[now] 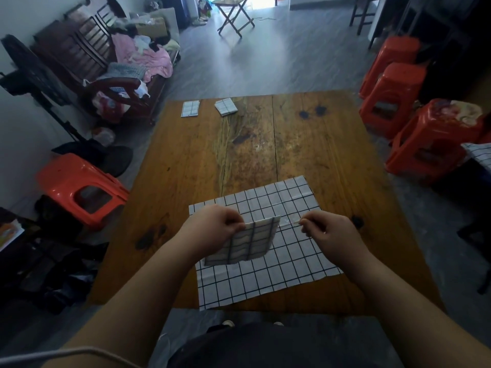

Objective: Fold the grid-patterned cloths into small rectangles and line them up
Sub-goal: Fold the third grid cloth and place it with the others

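My left hand (212, 227) pinches the top left corner of a small folded grid-patterned cloth (249, 243), which it holds tilted just above the table. Under it an unfolded grid cloth (287, 264) lies flat near the front edge. To the right of the folded piece and apart from it, my right hand (329, 232) hovers over the flat cloth. Its fingers are curled, thumb against forefinger, with nothing plainly between them. Two folded grid rectangles (190, 108) (225, 106) lie side by side at the far left of the table.
The wooden table (305, 144) is bare across its middle and right. One red plastic stool (79, 187) stands on the left, and several red stools (435, 139) on the right. More grid cloth (481, 155) shows at the right edge. A cluttered bench (127, 65) is far left.
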{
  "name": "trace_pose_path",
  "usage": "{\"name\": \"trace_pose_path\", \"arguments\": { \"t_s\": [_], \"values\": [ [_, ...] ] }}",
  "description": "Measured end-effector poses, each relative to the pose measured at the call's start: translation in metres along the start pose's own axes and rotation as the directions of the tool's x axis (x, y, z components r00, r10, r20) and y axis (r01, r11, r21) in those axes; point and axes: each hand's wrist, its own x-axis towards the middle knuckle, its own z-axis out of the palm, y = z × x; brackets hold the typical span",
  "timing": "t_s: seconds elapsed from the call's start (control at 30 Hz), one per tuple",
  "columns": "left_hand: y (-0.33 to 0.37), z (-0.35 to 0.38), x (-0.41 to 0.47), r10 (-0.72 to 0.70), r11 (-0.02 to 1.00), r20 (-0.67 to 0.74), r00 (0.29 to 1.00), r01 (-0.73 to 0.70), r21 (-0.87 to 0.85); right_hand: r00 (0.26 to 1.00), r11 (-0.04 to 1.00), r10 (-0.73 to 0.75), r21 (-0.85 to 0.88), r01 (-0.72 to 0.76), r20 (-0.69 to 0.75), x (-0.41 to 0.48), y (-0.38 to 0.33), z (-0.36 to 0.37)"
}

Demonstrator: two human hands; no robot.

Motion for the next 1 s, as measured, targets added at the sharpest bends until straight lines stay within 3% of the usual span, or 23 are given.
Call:
{"name": "trace_pose_path", "arguments": {
  "t_s": [0.13,0.4,0.8,1.0],
  "values": [
    [0.011,0.004,-0.003,0.044,0.996,0.027,0.999,-0.046,0.071,0.994,0.994,-0.110,-0.014,0.110,-0.028,0.003,-0.012,0.013],
    [0.018,0.005,-0.004,0.108,0.984,0.004,0.994,-0.108,0.142,0.963,0.961,-0.221,-0.135,0.243,0.156,0.010,-0.038,0.030],
    [0.024,0.010,0.001,0.140,0.971,0.006,0.990,-0.138,0.196,0.982,0.989,-0.125,-0.057,0.135,0.141,0.008,-0.033,0.026],
    [-0.010,-0.005,-0.001,0.044,0.997,-0.034,0.998,-0.042,0.063,0.985,0.996,-0.085,-0.022,0.089,0.149,0.011,-0.031,0.013]
  ]
}}
